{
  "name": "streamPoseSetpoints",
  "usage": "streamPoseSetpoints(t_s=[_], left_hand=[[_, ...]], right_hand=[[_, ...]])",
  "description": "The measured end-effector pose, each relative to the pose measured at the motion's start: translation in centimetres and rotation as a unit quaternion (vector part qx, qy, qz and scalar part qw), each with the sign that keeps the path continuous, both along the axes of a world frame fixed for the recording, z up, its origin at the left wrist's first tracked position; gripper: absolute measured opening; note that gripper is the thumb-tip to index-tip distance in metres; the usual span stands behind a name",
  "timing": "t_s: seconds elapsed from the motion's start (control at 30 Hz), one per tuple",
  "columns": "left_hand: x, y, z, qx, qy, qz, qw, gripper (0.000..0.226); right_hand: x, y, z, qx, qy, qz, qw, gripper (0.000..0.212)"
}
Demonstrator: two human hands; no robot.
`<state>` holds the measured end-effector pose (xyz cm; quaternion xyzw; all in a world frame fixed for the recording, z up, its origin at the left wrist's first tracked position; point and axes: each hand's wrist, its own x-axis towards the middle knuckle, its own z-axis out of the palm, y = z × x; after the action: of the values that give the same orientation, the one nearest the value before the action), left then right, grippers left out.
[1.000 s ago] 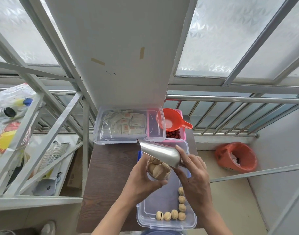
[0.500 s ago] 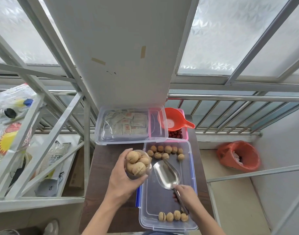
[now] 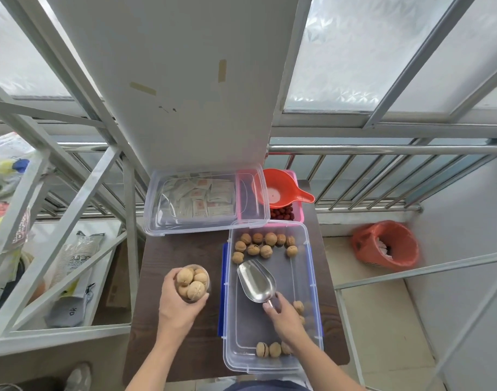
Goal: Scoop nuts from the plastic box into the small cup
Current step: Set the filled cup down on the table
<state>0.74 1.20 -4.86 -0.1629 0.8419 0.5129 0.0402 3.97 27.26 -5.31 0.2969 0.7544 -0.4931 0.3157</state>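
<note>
Small cup (image 3: 193,283): heaped with nuts, gripped by the left hand (image 3: 182,309) beside the plastic box (image 3: 312,320).
Metal scoop (image 3: 255,282): handle pinched by the right hand (image 3: 285,317) inside the box.

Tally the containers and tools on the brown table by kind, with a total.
Clear plastic boxes: 2
Pink box: 1
Small cup: 1
Metal scoop: 1
Orange funnel: 1
Total: 6
</note>
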Motion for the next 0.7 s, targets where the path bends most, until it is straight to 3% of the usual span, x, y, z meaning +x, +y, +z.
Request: streamPoseSetpoints(t_s=[0.1, 0.17, 0.23, 0.27, 0.33, 0.37, 0.43, 0.47, 0.53, 0.6, 0.7], left_hand=[[-0.4, -0.1, 0.3, 0.010, -0.026, -0.013, 1.000, 0.093], [-0.7, -0.9, 1.2, 0.064, -0.064, -0.023, 0.996, 0.109], [-1.2, -1.9, 2.9, 0.146, -0.046, 0.008, 0.988, 0.125], [-2.2, -2.2, 4.0, 0.182, -0.022, 0.033, 0.983, 0.123], [-5.7, -2.9, 6.4, 0.207, 0.030, 0.051, 0.977, 0.090], [-8.0, -3.3, 6.8, 0.168, 0.042, 0.045, 0.984, 0.065], [-12.7, -3.7, 5.8, -0.014, 0.036, -0.022, 0.999, 0.032], [-14.5, -3.8, 4.7, -0.129, 0.029, -0.090, 0.987, 0.029], [-16.9, -3.7, 2.7, -0.321, 0.035, -0.242, 0.915, 0.030], [-18.2, -3.6, 1.9, -0.378, 0.079, -0.330, 0.861, 0.020], [-19.3, -3.2, 2.3, -0.350, 0.118, -0.396, 0.841, 0.023]], right_hand=[[0.4, 0.1, 1.9, 0.062, -0.010, 0.056, 0.996, 0.076], [0.5, -0.2, 3.1, 0.086, 0.030, 0.074, 0.993, 0.079], [0.5, -0.6, 4.0, 0.080, 0.077, 0.067, 0.992, 0.078], [0.4, -0.7, 4.5, 0.077, 0.094, 0.069, 0.990, 0.077], [0.3, -0.8, 5.4, 0.073, 0.114, 0.058, 0.989, 0.075], [0.4, -0.9, 5.5, 0.070, 0.126, 0.055, 0.988, 0.073], [1.0, -1.0, 6.3, 0.068, 0.137, 0.059, 0.986, 0.069], [1.3, -1.0, 6.8, 0.071, 0.137, 0.060, 0.986, 0.067], [2.1, -0.9, 7.4, 0.074, 0.138, 0.054, 0.986, 0.063], [3.2, -0.6, 7.8, 0.079, 0.135, 0.059, 0.986, 0.063], [4.2, -0.3, 8.5, 0.077, 0.133, 0.065, 0.986, 0.062]])
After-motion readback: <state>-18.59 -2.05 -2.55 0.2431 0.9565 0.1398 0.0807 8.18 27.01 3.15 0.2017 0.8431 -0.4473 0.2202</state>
